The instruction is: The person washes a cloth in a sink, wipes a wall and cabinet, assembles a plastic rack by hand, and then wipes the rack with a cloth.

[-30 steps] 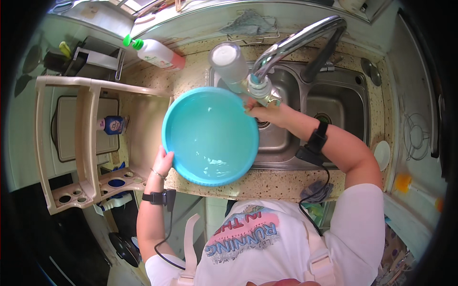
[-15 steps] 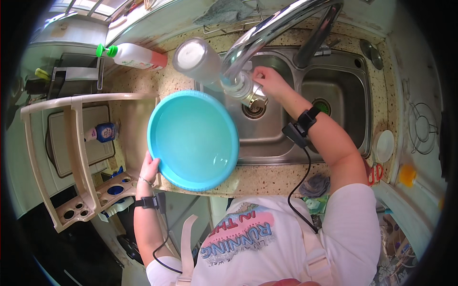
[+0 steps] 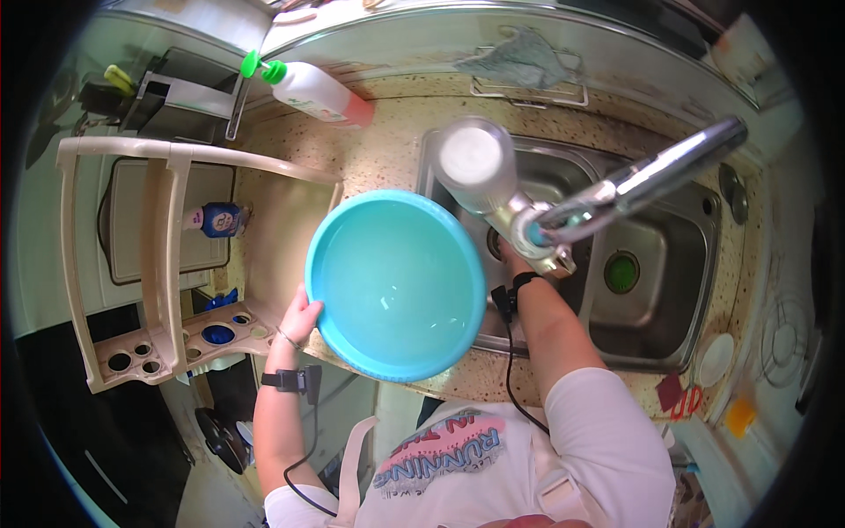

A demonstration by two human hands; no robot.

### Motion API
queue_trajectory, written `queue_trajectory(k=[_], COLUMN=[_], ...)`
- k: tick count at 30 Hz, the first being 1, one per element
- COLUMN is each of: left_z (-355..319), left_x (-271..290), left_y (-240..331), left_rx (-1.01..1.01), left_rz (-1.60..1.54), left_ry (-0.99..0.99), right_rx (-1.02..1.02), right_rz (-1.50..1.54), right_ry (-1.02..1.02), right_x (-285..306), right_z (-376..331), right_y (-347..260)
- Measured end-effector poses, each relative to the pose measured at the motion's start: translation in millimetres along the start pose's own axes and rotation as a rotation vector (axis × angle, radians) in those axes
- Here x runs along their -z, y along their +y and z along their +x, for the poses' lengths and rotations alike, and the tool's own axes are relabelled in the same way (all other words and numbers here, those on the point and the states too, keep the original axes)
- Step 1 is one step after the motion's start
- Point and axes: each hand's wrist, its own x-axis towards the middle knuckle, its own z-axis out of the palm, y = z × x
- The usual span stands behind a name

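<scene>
A round turquoise plastic basin (image 3: pixel 396 282) spans the counter's front edge and the left edge of the sink. Bright glints show on its inside. My left hand (image 3: pixel 301 319) grips its left rim, thumb on top and the fingers mostly hidden beneath. My right hand (image 3: pixel 509 253) reaches down into the left sink bowl, close by the basin's right side. The tap fitting above covers most of that hand, so its fingers are hidden. A clear filter housing with a white cap (image 3: pixel 475 163) is fixed to the end of the chrome tap (image 3: pixel 651 180).
The right sink bowl (image 3: pixel 660 304) has a green drain strainer (image 3: pixel 621 271). A pump bottle (image 3: pixel 317 92) lies at the back left. The beige rack (image 3: pixel 167 255) stands left of the basin. A grey cloth (image 3: pixel 519 60) hangs at the back; red-handled scissors (image 3: pixel 687 402) lie at right.
My right hand has left the tap fitting and gone lower, nearer me, into the sink beside the basin. My left hand keeps its hold on the rim. The whole view has shifted.
</scene>
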Motion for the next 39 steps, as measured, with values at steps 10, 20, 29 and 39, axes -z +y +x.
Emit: queue_trajectory(k=[10,20,29,39], left_z=[-1.5,-2.2,2.7,1.4], left_x=[1.9,3.6,-5.1,-5.6], left_y=[-4.2,-4.7,2.3,7.3], left_rx=[-0.103,-0.054,-0.079,-0.109], left_rz=[0.06,0.047,-0.002,-0.054], left_ry=[-0.008,-0.003,-0.007,-0.059], right_rx=[0.02,0.171,0.281,0.21], right_rz=[-0.26,-0.228,-1.042,-1.283], right_ry=[0.005,-0.241,-0.406,-0.591], right_x=[-33.5,21.2,37.6,14.8], right_z=[26.8,14.1,52.2,74.6], right_y=[74.3,33.8,32.5,60.2])
